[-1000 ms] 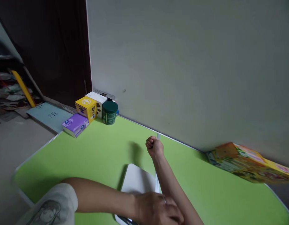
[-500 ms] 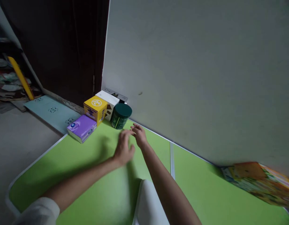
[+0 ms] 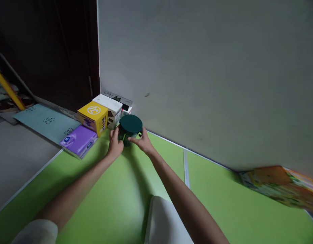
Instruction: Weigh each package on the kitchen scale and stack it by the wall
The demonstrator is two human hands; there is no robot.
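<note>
A dark green canister (image 3: pixel 131 124) with a round lid stands upright near the wall, clasped from both sides. My left hand (image 3: pixel 115 144) is closed on its left side, fingers partly hidden behind it. On the right side my right hand (image 3: pixel 143 140) grips it, the thumb lying across the front. Just left of the canister are a white box (image 3: pixel 108 101), a yellow box (image 3: pixel 95 115) with a white logo on top, and a purple tissue pack (image 3: pixel 79 139). Whether the canister's base touches the table I cannot tell.
The green table (image 3: pixel 108 200) runs along the grey wall (image 3: pixel 197 74), with a metal seam (image 3: pixel 186 167) across it. A white object (image 3: pixel 164 220) lies at the front edge. At the far right rests an orange, patterned box (image 3: pixel 275 184). A dark door (image 3: pixel 57 44) stands back left.
My hands, which were in front of the canister and apart from it, have moved up to it and closed on both sides. The view has shifted slightly to the right.
</note>
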